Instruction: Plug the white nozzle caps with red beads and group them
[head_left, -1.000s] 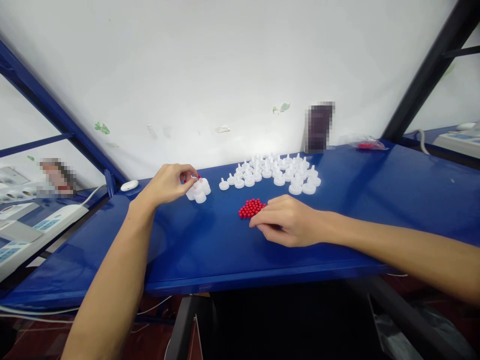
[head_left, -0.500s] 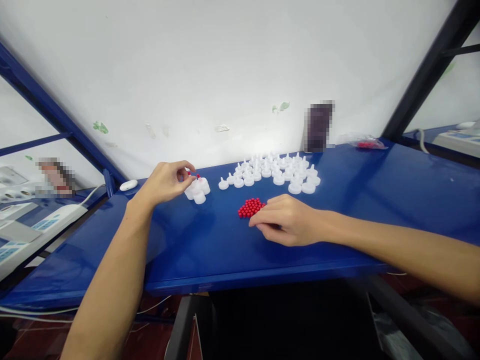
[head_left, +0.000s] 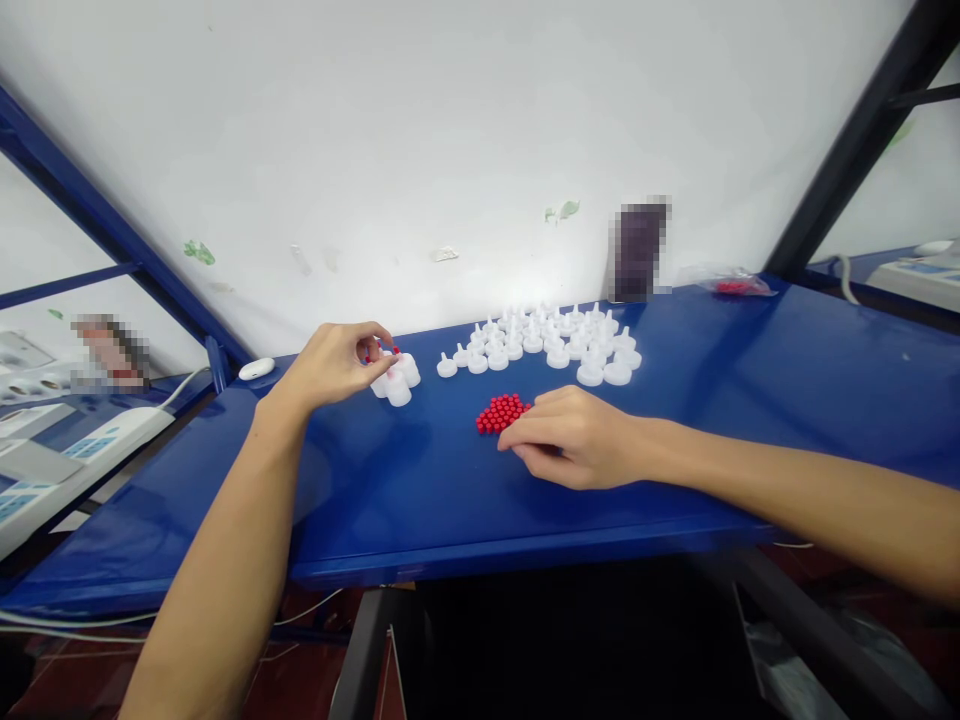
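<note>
Fingers of the left hand are pinched together on a tiny red bead, right at the top of a small bunch of white caps. That bunch has about five caps, all touching, and it sits on the left part of the blue table.

Right hand lies flat and low on the table, palm down. Its fingers are curled a little, and the tips touch the near edge of the red bead pile. I cannot tell if it holds a bead. The pile has a lot of beads, too many and too small to count, all packed close.

Farther back and to the right is a big group of white caps, around thirty, each with a small point on top.

At the far right lies one clear bag with red bits inside. One white mouse sits at the far left.
</note>
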